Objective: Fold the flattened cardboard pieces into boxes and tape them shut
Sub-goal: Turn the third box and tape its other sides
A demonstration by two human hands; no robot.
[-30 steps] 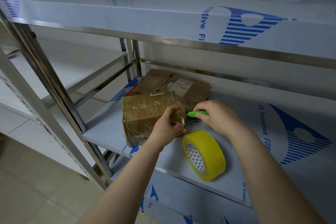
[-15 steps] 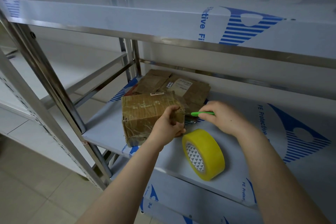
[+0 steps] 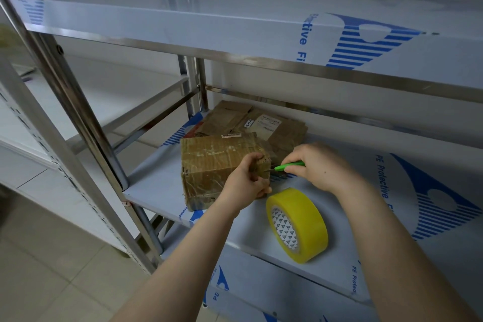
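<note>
One box (image 3: 217, 165) on the shelf (image 3: 162, 185) looks folded and taped, left hand (image 3: 248, 180) pinching its corner, right hand (image 3: 318, 165) gripping a green cutter (image 3: 290, 165), while flat cardboard pieces (image 3: 261, 123) at the shelf's back wait their turn.

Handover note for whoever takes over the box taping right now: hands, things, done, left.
Left hand: grips the right end of the folded cardboard box, which sits on the shelf.
Right hand: holds a green-handled cutter, its tip at that same end of the box.
Yellow tape roll: stands on edge on the shelf, in front and to the right of the box; no hand holds it.
Flattened cardboard pieces: stacked behind the box.
Done: this box is folded and shows tape on its top and front.
Left: probably finish the cut (cannot tell if the tape is severed), then fold and tape the stack.
</note>
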